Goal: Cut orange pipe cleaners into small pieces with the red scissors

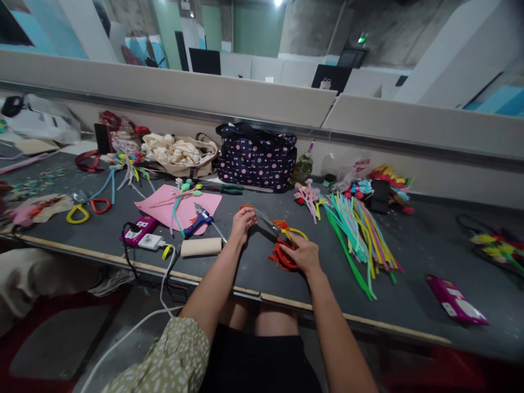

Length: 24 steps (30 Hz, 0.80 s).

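Note:
My right hand (302,252) grips scissors (291,232) by their handles, one yellow and one red. The blades point up and left, towards my left hand (244,222). Between its pinched fingertips is a small orange fuzzy piece (246,207), mostly hidden by the fingers. Orange fuzzy scraps (280,224) lie around the scissors on the dark table, some just left of the red handle. A cardboard tube (201,247) rests beside my left forearm, and a blue glue gun (199,221) lies behind it, partly on a pink sheet (164,204).
Loose coloured pipe cleaners (360,234) spread to the right, with a purple power strip (456,300) farther right. Another purple power strip (141,230) with cables sits at left. A dotted bag (257,158) stands at the back. At far left, a person's leg (45,278) shows.

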Motion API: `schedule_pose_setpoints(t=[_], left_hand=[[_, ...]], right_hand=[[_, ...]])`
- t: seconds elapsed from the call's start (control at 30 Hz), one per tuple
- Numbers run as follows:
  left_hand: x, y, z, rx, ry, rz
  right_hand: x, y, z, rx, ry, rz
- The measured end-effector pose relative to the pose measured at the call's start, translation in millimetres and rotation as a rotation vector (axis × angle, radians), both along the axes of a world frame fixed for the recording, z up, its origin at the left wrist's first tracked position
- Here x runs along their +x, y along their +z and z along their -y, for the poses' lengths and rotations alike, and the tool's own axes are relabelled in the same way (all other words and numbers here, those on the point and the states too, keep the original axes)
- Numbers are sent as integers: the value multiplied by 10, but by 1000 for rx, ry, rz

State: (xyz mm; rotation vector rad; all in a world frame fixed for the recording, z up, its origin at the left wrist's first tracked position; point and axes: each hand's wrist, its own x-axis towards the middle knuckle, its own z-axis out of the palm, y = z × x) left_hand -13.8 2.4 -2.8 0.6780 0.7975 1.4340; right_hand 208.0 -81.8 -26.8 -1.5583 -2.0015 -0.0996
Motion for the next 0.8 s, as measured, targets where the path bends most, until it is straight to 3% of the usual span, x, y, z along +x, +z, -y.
schedule_pose_setpoints(t=[0.8], left_hand=[[-7, -39, -9, -22, -4, 5]], right_hand=[[1, 1, 0, -17, 8, 21]])
